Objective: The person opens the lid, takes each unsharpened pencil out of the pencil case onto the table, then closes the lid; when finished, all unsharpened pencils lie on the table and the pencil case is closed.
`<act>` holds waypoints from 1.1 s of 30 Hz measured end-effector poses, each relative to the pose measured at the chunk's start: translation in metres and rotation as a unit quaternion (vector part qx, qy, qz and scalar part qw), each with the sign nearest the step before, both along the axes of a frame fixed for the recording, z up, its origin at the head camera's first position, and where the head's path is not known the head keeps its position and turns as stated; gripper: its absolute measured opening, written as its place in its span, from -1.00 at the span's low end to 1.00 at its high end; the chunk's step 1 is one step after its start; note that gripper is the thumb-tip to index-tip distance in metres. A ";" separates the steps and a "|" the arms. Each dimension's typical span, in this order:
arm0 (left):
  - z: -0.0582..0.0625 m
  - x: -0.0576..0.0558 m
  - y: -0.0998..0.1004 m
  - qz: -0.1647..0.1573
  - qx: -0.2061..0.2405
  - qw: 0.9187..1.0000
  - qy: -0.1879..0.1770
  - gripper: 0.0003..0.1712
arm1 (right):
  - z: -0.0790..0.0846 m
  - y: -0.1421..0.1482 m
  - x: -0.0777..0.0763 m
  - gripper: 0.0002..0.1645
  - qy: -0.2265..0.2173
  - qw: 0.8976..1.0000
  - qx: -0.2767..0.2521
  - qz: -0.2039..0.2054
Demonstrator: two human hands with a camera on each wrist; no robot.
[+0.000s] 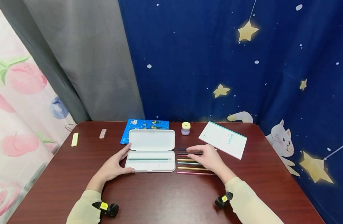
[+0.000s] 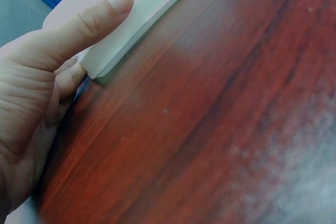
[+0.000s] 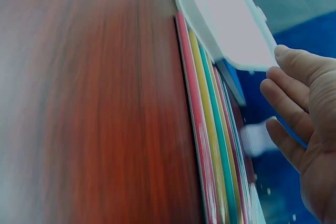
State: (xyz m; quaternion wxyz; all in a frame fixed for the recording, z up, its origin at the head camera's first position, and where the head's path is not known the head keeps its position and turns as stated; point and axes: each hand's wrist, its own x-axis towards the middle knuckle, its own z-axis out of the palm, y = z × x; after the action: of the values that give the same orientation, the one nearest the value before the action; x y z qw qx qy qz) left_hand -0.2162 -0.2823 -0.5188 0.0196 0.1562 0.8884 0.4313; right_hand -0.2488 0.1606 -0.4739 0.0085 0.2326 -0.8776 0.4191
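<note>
A white pencil case (image 1: pixel 152 140) lies open on the table, lid tipped back. One teal pencil (image 1: pixel 149 159) rests inside its tray. My left hand (image 1: pixel 112 168) grips the case's left end; in the left wrist view the thumb (image 2: pixel 97 23) lies over the rim, with a finger at its side. To the right of the case, several coloured pencils lie side by side, with a red pencil (image 1: pixel 192 173) nearest me and a yellow pencil (image 3: pixel 207 114) beside it. Above the row hovers my right hand (image 1: pixel 209 158), fingers loosely bent and nothing between them.
Behind the case lies a blue booklet (image 1: pixel 140 123). A small yellow-and-lilac container (image 1: pixel 185 128) stands back of the pencils, and a white notepad (image 1: pixel 223 139) lies at right. Farther left are a pink eraser-like block (image 1: pixel 102 133) and a pale yellow strip (image 1: pixel 74 139).
</note>
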 end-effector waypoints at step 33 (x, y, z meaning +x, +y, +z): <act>0.004 0.003 0.003 0.007 0.024 1.000 -0.017 0.37 | -0.013 -0.145 -0.019 -0.84 0.096 0.968 0.224 0.068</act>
State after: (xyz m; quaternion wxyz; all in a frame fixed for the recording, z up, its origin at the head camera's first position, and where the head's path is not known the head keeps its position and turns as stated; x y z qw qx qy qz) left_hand -0.2129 -0.2793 -0.5145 0.0280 0.1428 0.8785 0.4551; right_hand -0.2674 0.0161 -0.4869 0.0117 0.3263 -0.9264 0.1873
